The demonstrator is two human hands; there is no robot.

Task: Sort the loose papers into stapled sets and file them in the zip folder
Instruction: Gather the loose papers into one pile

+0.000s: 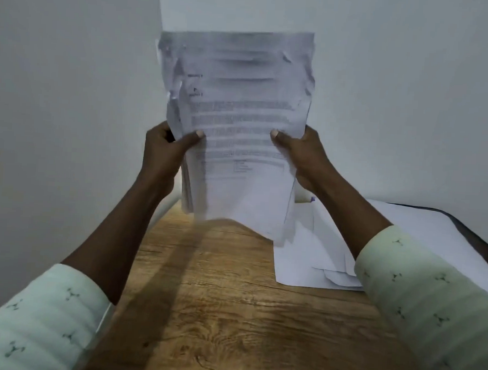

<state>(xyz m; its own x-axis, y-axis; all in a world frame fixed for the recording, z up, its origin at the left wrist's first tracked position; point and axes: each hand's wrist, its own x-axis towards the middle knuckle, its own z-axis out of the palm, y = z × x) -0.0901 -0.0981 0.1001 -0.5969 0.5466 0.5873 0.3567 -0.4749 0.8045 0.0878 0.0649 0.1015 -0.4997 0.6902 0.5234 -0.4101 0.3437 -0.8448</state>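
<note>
Fingers (196,135) of the left hand (159,152) are curled round the left edge of a stack of papers (241,114), thumb pressed on the front sheet. The right hand (302,159) grips the opposite edge the same way, its thumb (279,137) on the printed face. Both hands hold the stack's lower half, level with each other at centre frame, so neither is nearer.

The stack stands upright with its long axis running up and down the frame, and the print is too blurred to read. Its top corners are curled and uneven, and the sheets are fanned at the left edge, so they are not squared. The bottom edge hangs low over the wooden tabletop (217,296). Blur hides whether it touches.

The coming move likely turns on that relation: the tabletop lies straight below the stack, so a short vertical tap would probably align the sheets before any set is split off.

More loose sheets (304,261) lie flat at the right of the frame, nearer the right hand. Behind them is a pale, dark-edged thing (438,226), which may be the zip folder, though I cannot tell. No stapler shows.
</note>
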